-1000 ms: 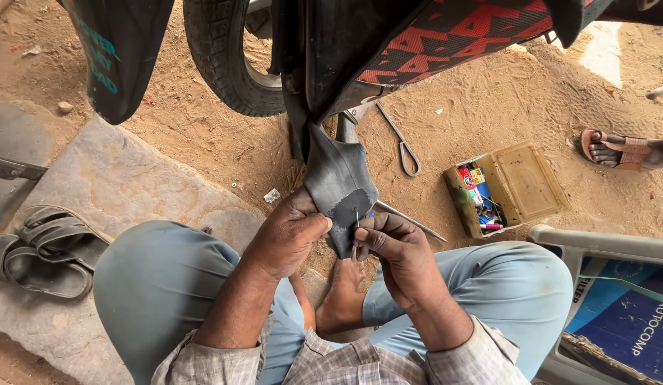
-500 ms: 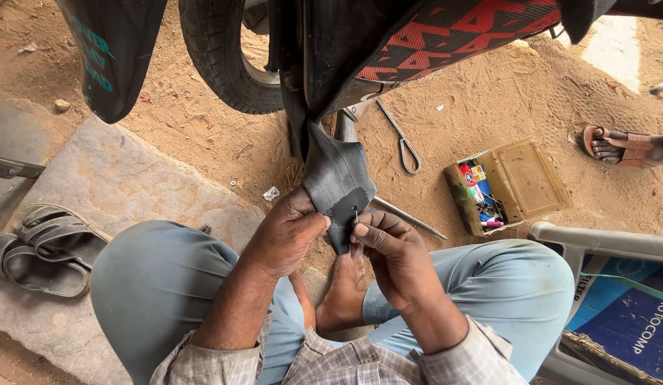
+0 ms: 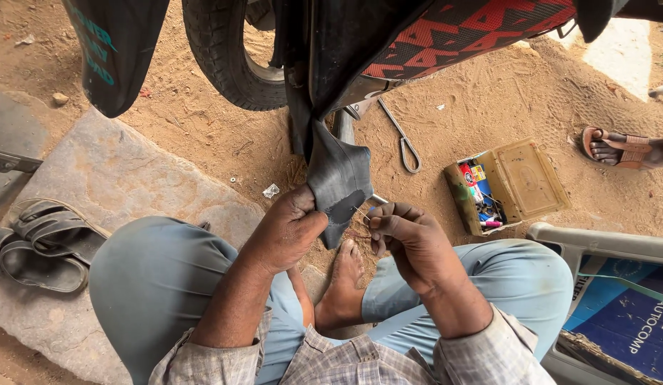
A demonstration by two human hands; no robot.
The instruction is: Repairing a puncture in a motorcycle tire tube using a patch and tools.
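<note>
A black rubber inner tube (image 3: 336, 175) hangs down from the vehicle's wheel (image 3: 228, 60). My left hand (image 3: 288, 224) pinches the tube's folded lower edge, fingers closed on it. My right hand (image 3: 402, 232) sits just right of the fold, with the fingertips pinched on a thin, needle-like tool (image 3: 365, 212) whose tip touches a dull patch on the rubber. My bare foot (image 3: 343, 274) rests on the sand below the tube, between my knees in light blue trousers.
An open small box (image 3: 516, 178) of little items lies on the sand at right. A metal wire tool (image 3: 406, 146) lies near the wheel. Sandals (image 3: 39, 239) rest on a stone slab at left. Another person's sandalled foot (image 3: 620, 147) is far right. A plastic chair (image 3: 609, 246) stands lower right.
My right hand has drawn slightly away to the right of the tube's fold, exposing the thin tool. My left hand keeps its hold on the tube.
</note>
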